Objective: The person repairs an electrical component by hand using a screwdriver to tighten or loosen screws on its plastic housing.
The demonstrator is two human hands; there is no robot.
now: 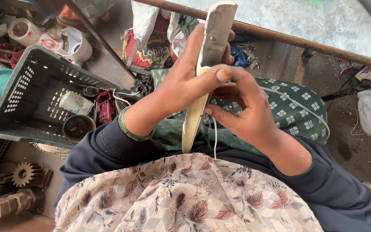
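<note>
Cream plastic blade-shaped part stood upright over lap, left hand clenched round it, right hand pinching its edge. White wire dangled below. Grey crate of scrap alongside; work looked mid-way.

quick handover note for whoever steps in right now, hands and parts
Left hand: gripping the long cream blade upright over the lap.
Right hand: on the blade's edge, thumb pressed across it; thin white wire hangs below.
Nearby: grey crate at left with small parts; gears on the floor.
Done: blade in hand.
Left: cannot tell from this view.
</note>
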